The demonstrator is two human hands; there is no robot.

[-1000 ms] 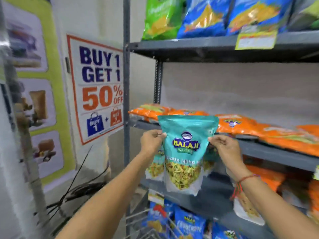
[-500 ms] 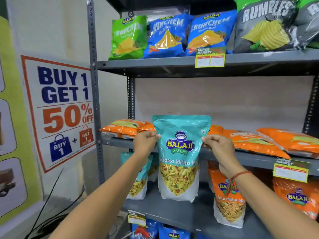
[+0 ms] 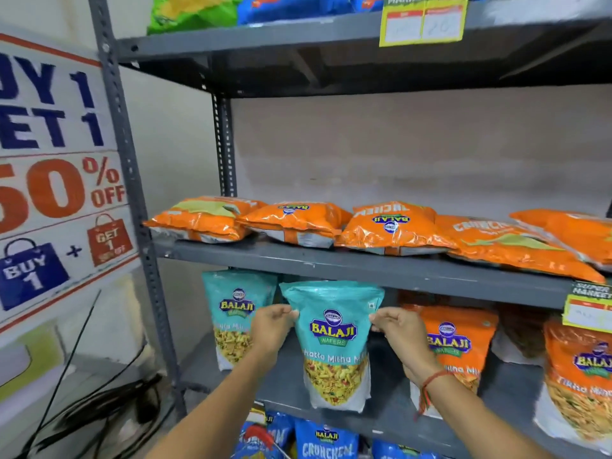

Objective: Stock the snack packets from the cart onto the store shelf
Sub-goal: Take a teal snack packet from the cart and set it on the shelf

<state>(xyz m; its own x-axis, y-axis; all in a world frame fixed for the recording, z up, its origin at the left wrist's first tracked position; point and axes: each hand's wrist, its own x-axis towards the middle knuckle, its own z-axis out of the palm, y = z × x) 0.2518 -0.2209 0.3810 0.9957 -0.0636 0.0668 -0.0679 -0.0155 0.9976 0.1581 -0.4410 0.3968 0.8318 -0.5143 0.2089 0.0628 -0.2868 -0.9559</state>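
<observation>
The teal packet (image 3: 332, 342) is held upright, label facing out, in front of the lower shelf (image 3: 390, 422), probably so it can be stood in line facing shoppers. It hangs just below the front edge of the shelf above, where orange bags (image 3: 294, 221) lie flat. A matching teal packet (image 3: 236, 313) stands to its left and an orange standing packet (image 3: 458, 342) to its right, so it seems aimed at the gap between them. The left hand (image 3: 270, 329) pinches the packet's left edge near the top and the right hand (image 3: 402, 336) pinches the right edge, fingers (image 3: 381, 318) closed narrowly on the film. Its base looks close to the shelf; I cannot tell if it touches.
</observation>
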